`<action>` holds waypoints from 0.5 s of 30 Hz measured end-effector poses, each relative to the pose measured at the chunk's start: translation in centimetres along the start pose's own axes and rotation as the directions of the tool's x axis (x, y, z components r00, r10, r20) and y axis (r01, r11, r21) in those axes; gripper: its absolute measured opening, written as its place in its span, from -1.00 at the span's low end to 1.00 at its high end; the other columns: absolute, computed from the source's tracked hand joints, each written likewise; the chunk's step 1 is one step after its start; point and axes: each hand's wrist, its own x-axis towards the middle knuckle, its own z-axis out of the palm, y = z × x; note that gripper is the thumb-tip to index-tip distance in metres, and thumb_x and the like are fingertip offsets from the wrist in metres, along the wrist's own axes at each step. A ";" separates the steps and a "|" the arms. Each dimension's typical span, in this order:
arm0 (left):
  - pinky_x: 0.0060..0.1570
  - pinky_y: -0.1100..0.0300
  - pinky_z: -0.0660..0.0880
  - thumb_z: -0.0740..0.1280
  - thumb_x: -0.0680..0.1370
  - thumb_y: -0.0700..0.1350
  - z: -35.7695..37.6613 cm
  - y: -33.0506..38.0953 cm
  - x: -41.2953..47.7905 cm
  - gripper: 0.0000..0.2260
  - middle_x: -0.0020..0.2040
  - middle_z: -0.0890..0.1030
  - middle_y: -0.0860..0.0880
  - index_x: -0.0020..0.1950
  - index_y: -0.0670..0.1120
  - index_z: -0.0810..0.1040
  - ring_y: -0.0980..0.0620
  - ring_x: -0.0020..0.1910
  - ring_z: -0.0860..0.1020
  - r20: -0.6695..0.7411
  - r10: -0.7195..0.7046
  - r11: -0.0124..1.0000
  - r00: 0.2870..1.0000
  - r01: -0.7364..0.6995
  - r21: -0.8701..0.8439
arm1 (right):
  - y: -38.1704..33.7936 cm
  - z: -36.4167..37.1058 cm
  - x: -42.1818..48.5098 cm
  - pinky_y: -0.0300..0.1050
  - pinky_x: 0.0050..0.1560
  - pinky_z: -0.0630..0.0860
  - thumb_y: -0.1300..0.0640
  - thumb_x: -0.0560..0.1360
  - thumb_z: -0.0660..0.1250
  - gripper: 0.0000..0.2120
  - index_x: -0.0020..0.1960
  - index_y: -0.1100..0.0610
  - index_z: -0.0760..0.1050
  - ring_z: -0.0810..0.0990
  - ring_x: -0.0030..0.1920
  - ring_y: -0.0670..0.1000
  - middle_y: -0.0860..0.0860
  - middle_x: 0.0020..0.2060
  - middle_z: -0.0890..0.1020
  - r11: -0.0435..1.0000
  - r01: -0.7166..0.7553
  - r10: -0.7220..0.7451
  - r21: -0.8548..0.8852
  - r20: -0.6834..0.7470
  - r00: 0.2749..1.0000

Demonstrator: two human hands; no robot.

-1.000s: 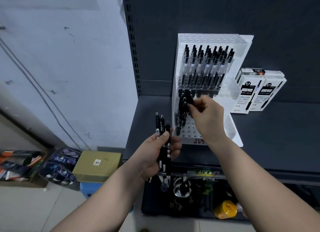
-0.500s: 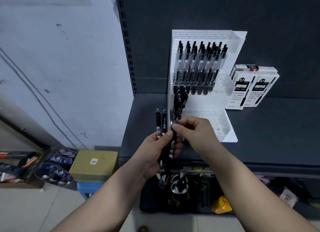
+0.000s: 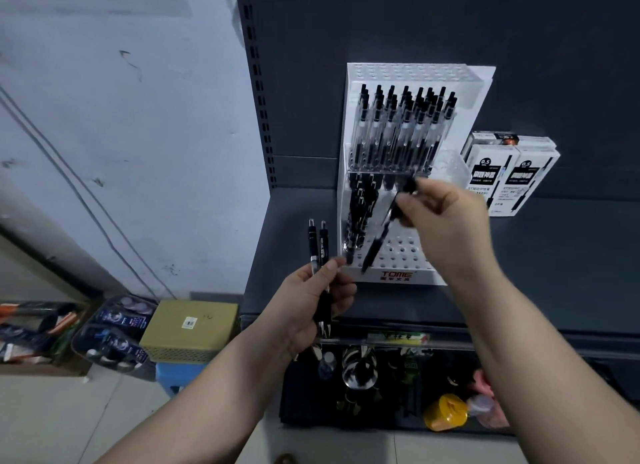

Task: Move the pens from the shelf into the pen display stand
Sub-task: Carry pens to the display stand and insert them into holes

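Fingers (image 3: 343,290) of your left hand (image 3: 308,300) curl round two black pens (image 3: 313,245), held upright just left of the pen display stand (image 3: 398,276). Your right hand (image 3: 446,228) pinches a third pen (image 3: 375,245) near its clip end, tip slanting toward the lower tier's holes. Likely light, stiff, slick: grip high, steer the tip.

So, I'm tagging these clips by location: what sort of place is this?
Likely a stationery shop: a white pen display stand partly filled with black pens, boxed pens beside it on a dark retail shelf.
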 end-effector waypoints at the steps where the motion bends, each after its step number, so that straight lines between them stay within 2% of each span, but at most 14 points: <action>1: -0.31 0.19 0.60 0.25 0.58 -0.17 -0.1 0.1 0.0 -0.85 -0.32 0.62 -0.05 0.06 -0.19 0.57 0.07 -0.38 0.59 -0.008 0.006 1.000 1.000 -0.005 0.020 | -0.4 -0.2 0.6 -0.19 -0.15 0.60 0.26 0.49 0.38 -0.79 -0.14 -0.06 0.59 0.59 -0.29 -0.11 -0.07 -0.33 0.66 0.998 0.064 -0.063 0.002 -0.046 0.997; 5: -0.39 0.25 0.53 0.24 0.60 -0.16 -0.2 0.4 -0.1 -0.81 -0.30 0.58 -0.05 0.11 -0.20 0.57 0.11 -0.43 0.51 -0.016 0.017 0.999 1.000 -0.016 0.046 | 0.1 0.6 2.2 -0.09 -0.13 0.57 0.24 0.49 0.39 -0.91 -0.07 0.09 0.62 0.54 -0.27 -0.08 0.02 -0.33 0.62 0.987 0.143 -0.150 -0.079 -0.092 0.984; 10: -0.44 0.27 0.46 0.25 0.59 -0.14 -0.4 0.4 -0.2 -0.83 -0.32 0.57 -0.03 0.04 -0.15 0.61 0.11 -0.44 0.46 -0.013 0.026 0.996 1.000 -0.025 0.082 | 2.4 2.0 2.3 -0.21 -0.13 0.57 0.24 0.48 0.41 -0.89 0.00 0.12 0.62 0.61 -0.23 -0.05 -0.06 -0.26 0.64 0.974 0.168 -0.178 -0.155 -0.056 0.982; 13: -0.45 0.27 0.44 0.24 0.60 -0.13 -0.5 0.5 -0.2 -0.82 -0.34 0.57 -0.03 0.01 -0.15 0.62 0.10 -0.43 0.45 -0.013 0.023 0.996 1.000 -0.022 0.087 | 4.4 2.7 1.9 -0.24 -0.25 0.51 0.19 0.48 0.42 -0.95 -0.07 0.14 0.63 0.55 -0.35 -0.14 -0.10 -0.33 0.62 0.950 0.156 -0.170 -0.270 -0.032 0.985; 15: -0.45 0.26 0.44 0.20 0.61 -0.15 -0.4 0.6 -0.2 -0.80 -0.33 0.56 -0.05 0.03 -0.17 0.61 0.08 -0.42 0.45 -0.007 -0.004 0.997 1.000 0.005 0.071 | 5.2 2.9 1.8 -0.28 -0.33 0.42 0.15 0.48 0.42 -0.92 -0.13 0.17 0.63 0.47 -0.42 -0.19 -0.11 -0.41 0.58 0.936 0.139 -0.164 -0.324 -0.049 0.985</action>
